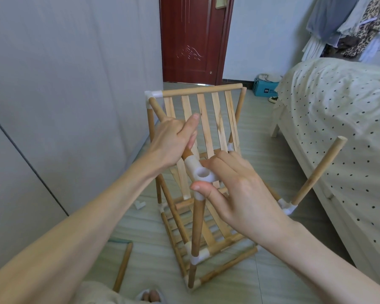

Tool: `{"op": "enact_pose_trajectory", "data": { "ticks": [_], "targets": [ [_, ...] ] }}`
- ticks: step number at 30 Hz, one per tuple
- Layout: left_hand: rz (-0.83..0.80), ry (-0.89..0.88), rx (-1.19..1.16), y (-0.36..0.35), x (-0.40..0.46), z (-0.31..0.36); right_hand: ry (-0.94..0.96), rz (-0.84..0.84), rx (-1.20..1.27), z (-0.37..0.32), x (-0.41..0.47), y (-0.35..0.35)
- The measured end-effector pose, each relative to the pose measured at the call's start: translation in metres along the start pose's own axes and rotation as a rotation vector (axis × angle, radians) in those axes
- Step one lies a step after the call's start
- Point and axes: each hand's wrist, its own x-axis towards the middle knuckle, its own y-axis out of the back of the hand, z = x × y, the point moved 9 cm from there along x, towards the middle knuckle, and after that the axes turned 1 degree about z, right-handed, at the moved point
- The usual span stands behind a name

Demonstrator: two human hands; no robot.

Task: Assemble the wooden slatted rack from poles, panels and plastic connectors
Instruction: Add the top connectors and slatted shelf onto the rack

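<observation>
Over the floor (261, 163), a left hand (169, 142) grips a wooden pole (188, 153) while right-hand (235, 185) fingers pinch the white plastic connector (201, 175) atop the half-built slatted rack (204, 119)

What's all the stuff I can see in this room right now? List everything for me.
Rack: one, pale wood, part-built, on the floor at centre.
White connector: one, atop the near upright pole, socket empty.
Slatted panel: one, wooden, tilted at the rack's far end.
Loose pole: one, wooden, floor lower left.
Spare connector: one, white, floor left of rack.
Door: one, dark red, behind.
Bed: one, cream with dark dots, right.
Box: one, teal, by the bed.
Hanging clothes: several, upper right.
Left hand: grips a pole.
Right hand: pinches the white connector.
</observation>
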Motion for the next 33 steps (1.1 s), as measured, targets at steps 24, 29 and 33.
{"op": "enact_pose_trajectory", "data": {
  "ticks": [24,29,33],
  "targets": [
    [-0.009,-0.104,-0.128,0.024,-0.061,0.012,-0.401,-0.733,0.018,0.122,-0.048,-0.122],
    [0.292,0.095,-0.287,0.055,-0.059,-0.025,-0.321,-0.797,-0.190,0.134,-0.042,-0.178],
    [0.403,0.193,-0.429,0.062,-0.060,-0.047,-0.288,-0.844,-0.294,0.138,-0.040,-0.227]
  ]
}}
